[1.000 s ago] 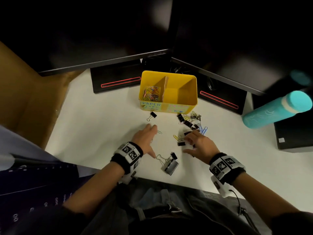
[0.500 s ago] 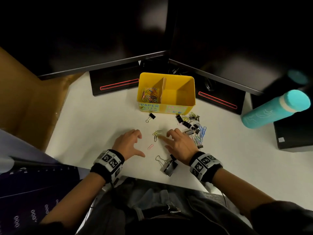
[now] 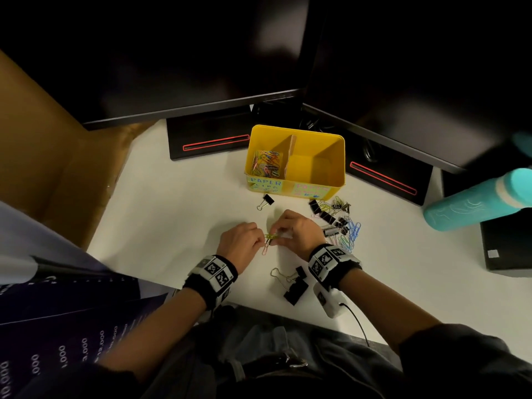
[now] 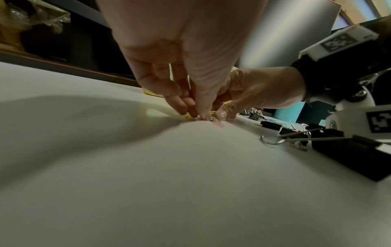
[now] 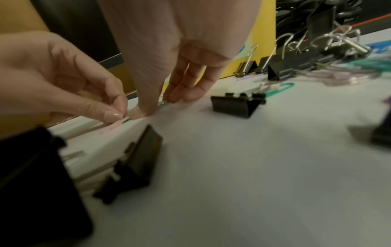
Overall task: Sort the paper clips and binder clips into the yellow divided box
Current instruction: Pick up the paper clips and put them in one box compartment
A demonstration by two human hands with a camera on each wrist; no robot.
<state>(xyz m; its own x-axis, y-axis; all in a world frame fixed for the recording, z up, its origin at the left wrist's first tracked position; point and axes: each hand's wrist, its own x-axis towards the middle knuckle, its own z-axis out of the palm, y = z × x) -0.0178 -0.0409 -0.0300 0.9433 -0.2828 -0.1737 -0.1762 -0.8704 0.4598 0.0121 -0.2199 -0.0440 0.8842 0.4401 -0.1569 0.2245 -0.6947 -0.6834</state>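
Left hand (image 3: 241, 243) grip: thumb and forefinger curled, tips pinched down on a pink clip (image 3: 265, 249) lying on the bench (image 3: 172, 214). Right hand (image 3: 296, 231) grip: thumb and fingertips curled together on a yellow clip (image 3: 271, 236), just beside the left fingertips. Hands nearly touching, midway between the bench's near edge and the box.

Left wrist view: both sets of fingertips (image 4: 201, 113) meet at the surface, pink clip (image 4: 217, 123) flat under them, yellow wire only a sliver. Right wrist view: left thumbnail pressing the pink clip's (image 5: 118, 124) end; right fingers (image 5: 184, 93) angled down, the wire they hold blurred. Only the head view shows the colours and the whole layout.

Nearest the body: two large binder clips (image 3: 293, 286), black folded steel with silver wire handles, beside the right wrist.

Right of the hands: loose heap (image 3: 339, 223) of small black binder clips and thin coloured wire paper clips, blue, green, pink, yellow. One small binder clip (image 3: 266, 201) alone just in front of the box.

Farther back: yellow box (image 3: 331, 180), smooth plastic, cardboard divider. Left compartment holds mixed coloured paper clips (image 3: 266, 164), its label reads PAPER. Right compartment's floor shows bare yellow.

Far right: teal bottle (image 3: 472, 201) on its side. Behind: two dark monitors (image 3: 201, 67).
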